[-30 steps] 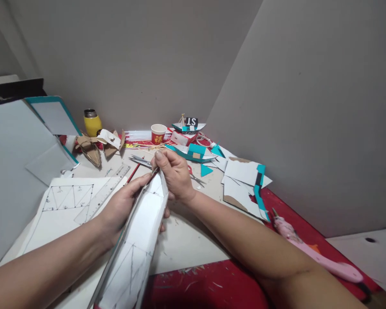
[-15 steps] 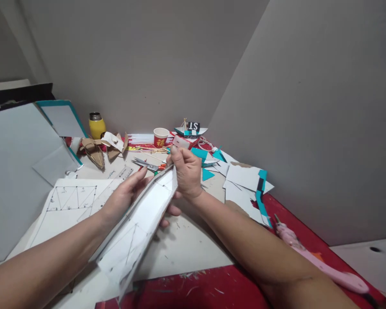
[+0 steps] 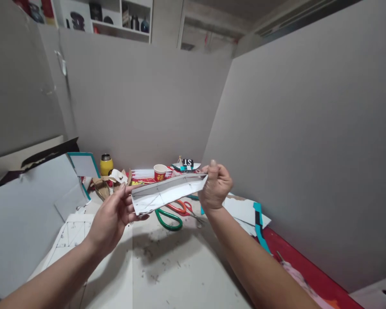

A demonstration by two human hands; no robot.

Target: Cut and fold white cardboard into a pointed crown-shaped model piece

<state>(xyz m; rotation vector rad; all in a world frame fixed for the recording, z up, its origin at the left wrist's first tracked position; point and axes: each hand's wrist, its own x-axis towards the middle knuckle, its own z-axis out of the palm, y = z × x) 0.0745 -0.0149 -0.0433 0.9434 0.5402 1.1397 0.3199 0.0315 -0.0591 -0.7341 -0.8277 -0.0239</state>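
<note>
A long folded white card piece (image 3: 169,193) with pencil lines on it is held up between both hands above the table. My left hand (image 3: 116,212) grips its left end, thumb on the near top edge and fingers beneath. The pointed right end is pinched by my right hand (image 3: 215,185), thumb up. Below and behind the card, scissors with green handles (image 3: 170,219) and scissors with orange-red handles (image 3: 182,208) lie on the table, partly hidden by the card.
At the back stand a yellow bottle (image 3: 106,165), a red paper cup (image 3: 160,172) and a small model boat (image 3: 186,165). White card pieces (image 3: 241,211) lie right. A drawn sheet (image 3: 71,234) and a large white board (image 3: 22,223) are left. A pink tool (image 3: 297,277) sits lower right.
The view has tilted up, showing shelves. The card has swung from pointing toward me to lying crosswise, and my left hand now holds its left end, with the hands farther apart.
</note>
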